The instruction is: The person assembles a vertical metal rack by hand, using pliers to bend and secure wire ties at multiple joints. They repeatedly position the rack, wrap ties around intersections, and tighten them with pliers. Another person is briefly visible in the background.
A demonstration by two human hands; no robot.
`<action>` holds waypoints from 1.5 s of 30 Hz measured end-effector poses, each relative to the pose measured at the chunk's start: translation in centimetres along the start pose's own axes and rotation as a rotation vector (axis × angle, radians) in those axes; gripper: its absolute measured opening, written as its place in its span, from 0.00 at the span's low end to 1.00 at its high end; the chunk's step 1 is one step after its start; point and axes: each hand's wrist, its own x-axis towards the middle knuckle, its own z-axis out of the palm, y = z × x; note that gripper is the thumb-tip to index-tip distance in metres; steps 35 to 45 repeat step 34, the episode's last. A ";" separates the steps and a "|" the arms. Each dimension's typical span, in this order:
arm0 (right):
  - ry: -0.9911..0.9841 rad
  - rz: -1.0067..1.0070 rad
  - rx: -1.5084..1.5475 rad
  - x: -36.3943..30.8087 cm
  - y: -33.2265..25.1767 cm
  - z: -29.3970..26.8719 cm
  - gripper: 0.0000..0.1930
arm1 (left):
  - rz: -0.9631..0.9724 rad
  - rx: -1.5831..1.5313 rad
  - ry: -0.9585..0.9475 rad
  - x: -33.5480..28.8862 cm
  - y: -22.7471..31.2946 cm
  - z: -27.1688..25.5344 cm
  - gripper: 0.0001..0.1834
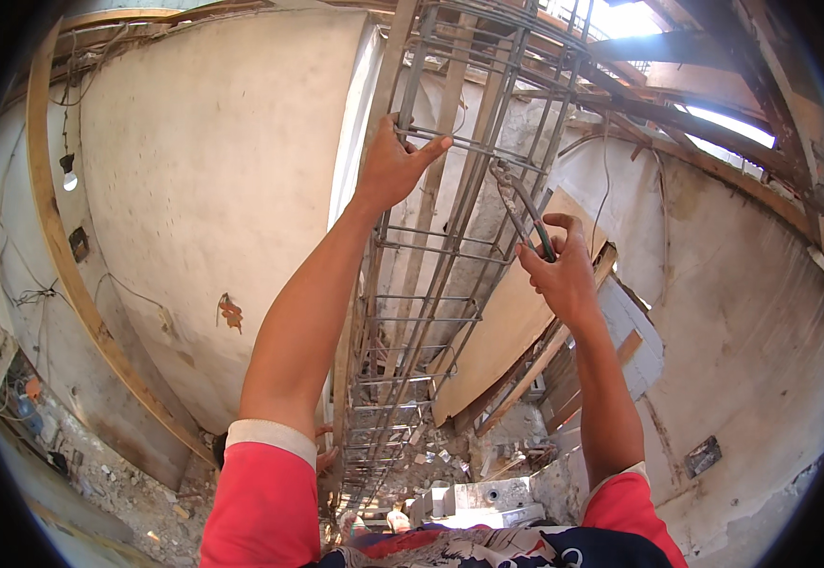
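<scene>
A tall cage of steel rebar (421,275) with square stirrups runs from the top of the view down to the floor. High on its left side, my left hand (393,170) grips a bar, fingers curled round it and thumb stretched along a stirrup. My right hand (564,270) is closed round the handles of a pair of pincers (516,201). The pincers' worn head points up and left, at a stirrup on the cage's right side. Whether the jaws bite on wire is too small to tell.
Another person's hand (325,460) shows low beside the cage. A plywood sheet (497,336) leans on the right. Rubble (137,502) covers the floor, with grey blocks (483,497) near my body. A light bulb (69,178) hangs at left; wooden beams (706,128) cross overhead.
</scene>
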 end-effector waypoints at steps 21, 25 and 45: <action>0.313 -0.457 -0.721 0.3 1.4 -0.9 0.21 | -0.011 0.040 -0.020 -0.5 0.9 -0.6 0.54; 0.157 -0.350 -0.458 1.1 2.7 -1.1 0.20 | -0.022 0.030 -0.037 -0.5 1.1 -0.5 0.53; -0.005 -0.210 -0.393 0.9 -1.2 -3.1 0.23 | -0.036 0.028 -0.038 -0.4 0.6 -0.6 0.54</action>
